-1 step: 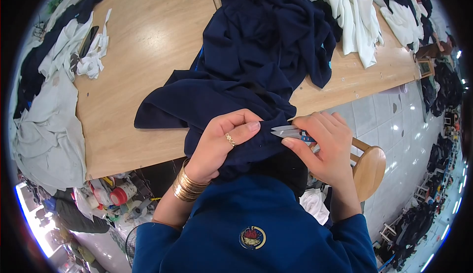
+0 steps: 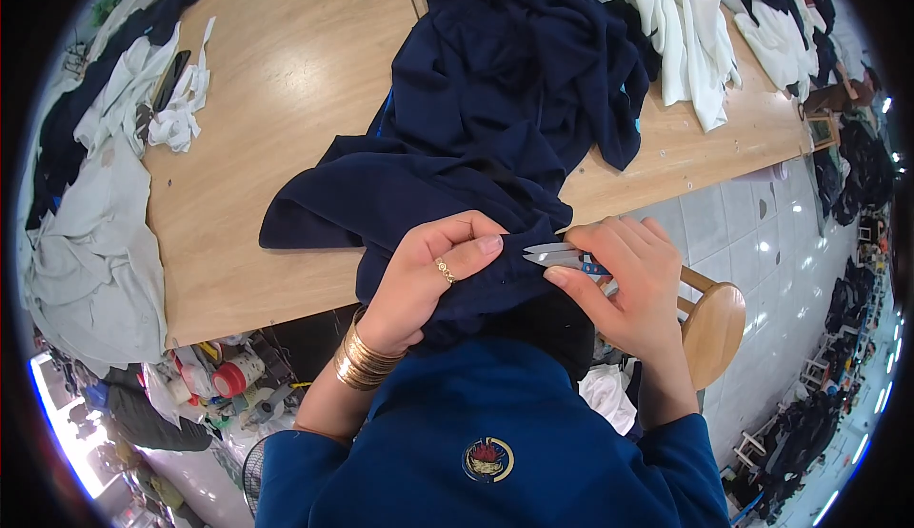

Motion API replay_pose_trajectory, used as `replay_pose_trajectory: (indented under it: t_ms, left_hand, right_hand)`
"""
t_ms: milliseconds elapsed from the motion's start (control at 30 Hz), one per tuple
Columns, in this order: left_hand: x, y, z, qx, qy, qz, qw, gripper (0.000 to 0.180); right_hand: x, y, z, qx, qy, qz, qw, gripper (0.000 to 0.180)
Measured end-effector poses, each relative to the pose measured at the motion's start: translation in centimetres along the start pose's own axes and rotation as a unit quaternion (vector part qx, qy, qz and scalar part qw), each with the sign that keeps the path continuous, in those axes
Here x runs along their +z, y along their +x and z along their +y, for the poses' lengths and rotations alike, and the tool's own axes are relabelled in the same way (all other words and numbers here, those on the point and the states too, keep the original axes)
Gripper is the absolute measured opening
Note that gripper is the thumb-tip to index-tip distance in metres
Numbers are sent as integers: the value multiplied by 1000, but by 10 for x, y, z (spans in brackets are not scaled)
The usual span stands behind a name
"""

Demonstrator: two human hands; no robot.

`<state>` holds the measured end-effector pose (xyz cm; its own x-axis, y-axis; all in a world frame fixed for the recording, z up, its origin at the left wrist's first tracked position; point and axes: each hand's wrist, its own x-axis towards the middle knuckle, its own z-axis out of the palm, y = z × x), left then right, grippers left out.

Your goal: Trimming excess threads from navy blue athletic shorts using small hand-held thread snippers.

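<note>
A dark navy garment (image 2: 495, 99) lies crumpled on the wooden table and hangs over its near edge toward me. My left hand (image 2: 433, 266) pinches a folded edge of this cloth between thumb and fingers. In my right hand (image 2: 628, 285) are small thread snips (image 2: 552, 255) with silver blades and a blue part by the grip. Their pointed blades face left, slightly parted, right over the navy cloth and a short way from my left thumb. Part of the snips is hidden inside my right fingers.
White garments (image 2: 671, 28) are heaped at the table's far right. Pale and dark cloth (image 2: 105, 233) covers the left end of the wooden table (image 2: 228, 195). A round wooden stool (image 2: 719, 333) stands at the right, on the tiled floor. Below the table's left edge sits a cluttered pile with a red-lidded container (image 2: 231, 378).
</note>
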<state>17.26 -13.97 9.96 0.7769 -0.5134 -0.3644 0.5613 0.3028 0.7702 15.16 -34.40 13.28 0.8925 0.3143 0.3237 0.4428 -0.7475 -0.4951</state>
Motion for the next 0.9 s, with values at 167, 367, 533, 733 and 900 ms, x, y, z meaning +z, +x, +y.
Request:
replay_pose_trajectory:
  t_ms: [167, 367, 533, 733, 900]
  left_hand:
    - [2, -1, 0, 15, 30, 10, 999, 14]
    - [4, -1, 1, 31, 54, 6, 998, 13]
    - [4, -2, 1, 41, 70, 4, 997, 14]
    - [4, -1, 1, 46, 79, -2, 996, 15]
    - [4, -1, 1, 37, 65, 3, 997, 15]
  right_hand:
    - [-5, 3, 0, 3, -16, 2, 1000, 25]
    - [-6, 6, -1, -10, -35, -7, 999, 26]
    - [-6, 6, 0, -20, -44, -19, 999, 26]
    - [-6, 6, -1, -25, -60, -20, 998, 24]
    - [-8, 5, 4, -10, -41, 15, 999, 24]
